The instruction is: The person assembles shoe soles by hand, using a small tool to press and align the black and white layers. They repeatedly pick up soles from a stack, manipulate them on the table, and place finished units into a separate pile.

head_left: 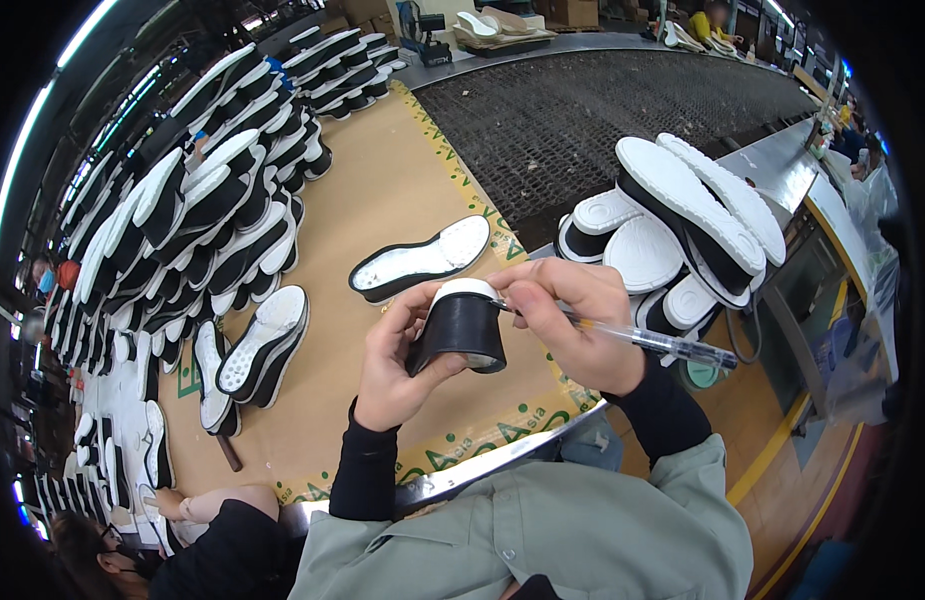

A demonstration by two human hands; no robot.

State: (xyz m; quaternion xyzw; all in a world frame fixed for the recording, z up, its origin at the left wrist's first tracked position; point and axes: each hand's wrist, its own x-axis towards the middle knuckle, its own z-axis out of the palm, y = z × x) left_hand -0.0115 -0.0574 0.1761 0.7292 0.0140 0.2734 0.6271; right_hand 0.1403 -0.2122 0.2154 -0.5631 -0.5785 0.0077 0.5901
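At the clock's centre, I have the left hand [397,350] grasping a black-and-white shoe sole [460,335], fingers and thumb clasped about it. The right hand [577,315] pinches a clear pen [672,345], tip at the sole's white rim. Beyond it, I see a loose sole [422,264] at eleven o'clock, piled soles [682,210] at two, tall stacks [197,205] at ten, dark mesh [602,110] at one.

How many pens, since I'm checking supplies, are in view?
1 pen, in the right hand, its tip by the held sole. Others may be hidden among the stacked soles or too small to tell.
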